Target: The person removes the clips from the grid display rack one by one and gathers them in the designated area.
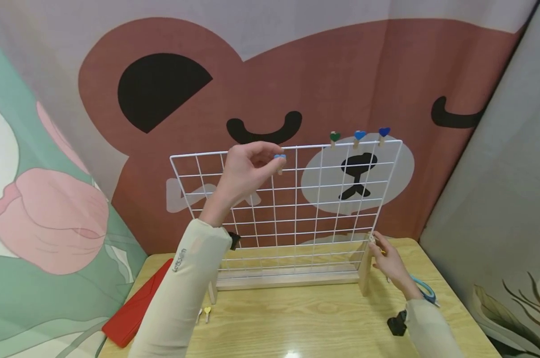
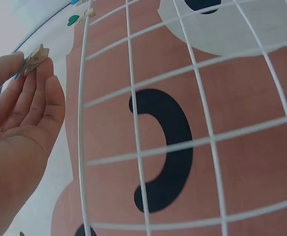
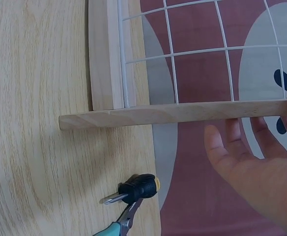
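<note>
Between thumb and fingertips my left hand (image 1: 245,171) pinches a small wooden clothespin (image 2: 37,55) topped with a light blue heart (image 1: 279,156). That hand is at the top rail of a white wire grid panel (image 1: 172,157), left of its middle. The panel stands upright in a wooden base (image 1: 288,282). On the right, my right hand (image 1: 390,261) grips the upper end of the base's wooden side post (image 3: 173,113), its thumb on one side and fingers on the other. A green heart clothespin (image 1: 334,137), a blue one (image 1: 358,137) and a dark blue one (image 1: 383,134) sit along the top rail's right part.
A yellow heart clothespin (image 1: 207,313) lies on the wooden table (image 1: 306,318) near the base's left foot, beside a pale one (image 1: 199,315). At the left edge is a red flat case (image 1: 140,303). Teal-handled pliers (image 3: 126,219) and a stubby screwdriver (image 3: 139,188) lie at the right.
</note>
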{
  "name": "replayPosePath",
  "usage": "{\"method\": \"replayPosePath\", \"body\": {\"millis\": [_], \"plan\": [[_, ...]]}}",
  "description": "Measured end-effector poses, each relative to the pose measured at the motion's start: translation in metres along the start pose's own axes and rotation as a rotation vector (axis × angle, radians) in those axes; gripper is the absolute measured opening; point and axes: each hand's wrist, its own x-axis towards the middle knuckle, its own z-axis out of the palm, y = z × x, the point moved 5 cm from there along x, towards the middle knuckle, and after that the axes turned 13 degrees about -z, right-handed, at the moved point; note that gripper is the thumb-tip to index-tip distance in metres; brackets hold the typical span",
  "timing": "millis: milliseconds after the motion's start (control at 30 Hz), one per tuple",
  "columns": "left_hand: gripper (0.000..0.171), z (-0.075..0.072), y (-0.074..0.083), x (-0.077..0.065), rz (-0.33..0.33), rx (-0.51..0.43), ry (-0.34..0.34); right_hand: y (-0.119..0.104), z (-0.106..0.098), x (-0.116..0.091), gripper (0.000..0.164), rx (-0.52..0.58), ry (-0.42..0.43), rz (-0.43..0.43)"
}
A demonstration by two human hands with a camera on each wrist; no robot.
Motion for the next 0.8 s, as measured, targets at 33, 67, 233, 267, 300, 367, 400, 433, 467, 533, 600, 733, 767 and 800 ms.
{"method": "replayPosePath", "body": {"millis": [33,67,233,267,300,367,400,433,467,533,600,733,767,800], "plan": [[0.016,-0.001,-0.002,-0.002,-0.010,0.006,-0.002,0.000,0.000,0.000,0.057,0.000,-0.003,0.004],[0.016,-0.003,-0.005,-0.004,-0.015,0.006,-0.004,0.001,0.000,0.000,0.057,0.002,-0.006,0.008],[0.015,-0.011,-0.021,-0.016,-0.047,-0.007,0.009,0.000,-0.001,0.000,0.058,0.001,-0.011,0.004],[0.015,-0.013,-0.025,-0.019,-0.053,-0.009,0.015,0.000,-0.001,0.000,0.058,0.001,-0.010,-0.002],[0.015,-0.015,-0.029,-0.022,-0.062,-0.010,0.021,-0.001,0.000,0.001,0.058,0.000,-0.012,-0.007],[0.015,-0.019,-0.037,-0.028,-0.086,-0.004,0.030,-0.001,0.000,0.001,0.058,-0.001,-0.012,-0.014],[0.016,-0.021,-0.042,-0.031,-0.096,-0.007,0.031,-0.001,0.001,0.001,0.058,-0.003,-0.011,-0.017],[0.016,-0.022,-0.046,-0.034,-0.102,-0.012,0.031,-0.001,0.001,0.001,0.058,-0.004,-0.009,-0.021],[0.016,-0.023,-0.049,-0.036,-0.109,-0.015,0.034,-0.001,0.001,0.002,0.057,-0.004,-0.007,-0.023],[0.017,-0.025,-0.057,-0.041,-0.139,-0.022,0.031,-0.001,0.001,0.002,0.057,-0.007,-0.003,-0.023],[0.016,-0.026,-0.066,-0.046,-0.155,-0.020,0.031,-0.001,0.001,0.002,0.056,-0.011,0.005,-0.026],[0.016,-0.028,-0.091,-0.057,-0.195,0.003,0.032,-0.001,0.000,0.002,0.055,-0.016,0.016,-0.023],[0.016,-0.028,-0.097,-0.060,-0.198,0.012,0.034,-0.001,0.000,0.002,0.055,-0.017,0.016,-0.019],[0.015,-0.029,-0.103,-0.064,-0.209,0.013,0.036,0.000,0.000,0.001,0.056,-0.019,0.013,-0.013]]}}
